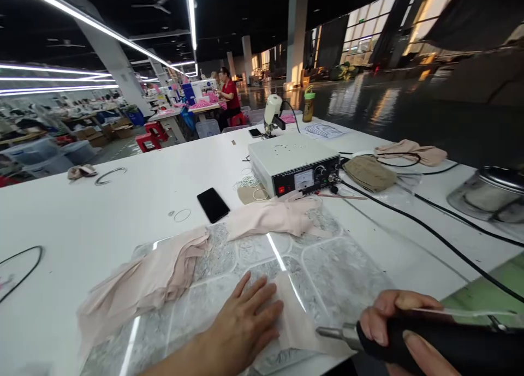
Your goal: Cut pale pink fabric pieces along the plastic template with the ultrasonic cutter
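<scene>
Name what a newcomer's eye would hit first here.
The black handheld tool in the right hand, lower right, its metal tip pointing at the pale pink cloth piece beside the spread left hand. Then the pale box with a gauge, mid-table, and ceiling lights, upper left.

White table (135, 201) with phone (213, 204), box (286, 152)

On your tabletop (164, 174), the bottle (308, 106) stands behind the control box (295, 156), folded cloth (368, 173) right, your nearest fabric piece (295, 316) in front.

Your tool (458, 336) is black, silver-tipped. Your cloth (298, 322) is pale pink, your mat (341, 275) marbled grey, your surface (164, 188) white.
</scene>
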`<state>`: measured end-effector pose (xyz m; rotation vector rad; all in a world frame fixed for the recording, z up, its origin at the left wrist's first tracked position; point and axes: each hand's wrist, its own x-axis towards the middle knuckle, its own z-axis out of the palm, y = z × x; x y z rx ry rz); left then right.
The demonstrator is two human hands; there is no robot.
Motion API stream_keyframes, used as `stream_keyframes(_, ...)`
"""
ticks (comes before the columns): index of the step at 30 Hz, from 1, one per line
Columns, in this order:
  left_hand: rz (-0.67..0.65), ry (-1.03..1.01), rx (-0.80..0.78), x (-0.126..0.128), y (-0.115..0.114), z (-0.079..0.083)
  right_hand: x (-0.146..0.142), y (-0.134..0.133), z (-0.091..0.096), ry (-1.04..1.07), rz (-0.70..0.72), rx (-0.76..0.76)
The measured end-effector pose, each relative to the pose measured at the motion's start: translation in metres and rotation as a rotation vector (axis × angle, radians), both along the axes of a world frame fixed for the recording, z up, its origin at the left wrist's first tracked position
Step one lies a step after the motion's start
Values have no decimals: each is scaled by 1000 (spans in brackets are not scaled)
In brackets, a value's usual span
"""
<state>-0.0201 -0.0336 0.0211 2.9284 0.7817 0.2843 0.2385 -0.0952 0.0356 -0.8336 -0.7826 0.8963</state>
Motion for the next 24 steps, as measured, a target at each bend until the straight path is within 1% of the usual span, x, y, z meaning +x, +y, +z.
stream_keyframes(2,-30,-11,-9,-1,3,-4,-3,4,3,109,-95,-9)
stream_keyframes(5,-47,-32,-13,-4,6,-13,-6,13,-1,212,-192,10)
stream_keyframes(7,-46,-27,-21,-6,5,-17,-7,18,-7,224,-192,6)
stream_keyframes(9,-47,-22,-31,-6,5,-18,-8,21,-12,236,-179,-3)
stream_keyframes(12,-55,-23,-34,-5,5,-13,-10,24,-15,266,-168,-17)
stream_keyframes(16,-59,14,-34,-3,7,-8,-13,30,-13,268,-153,-22)
stream_keyframes(19,-61,-5,-27,-4,6,-12,-15,34,-13,281,-156,-8)
stream_keyframes(22,-20,-34,-25,-5,3,-18,-16,40,-14,296,-139,-22)
stream_keyframes(24,-16,-40,-32,-5,3,-21,-18,46,-14,300,-120,-31)
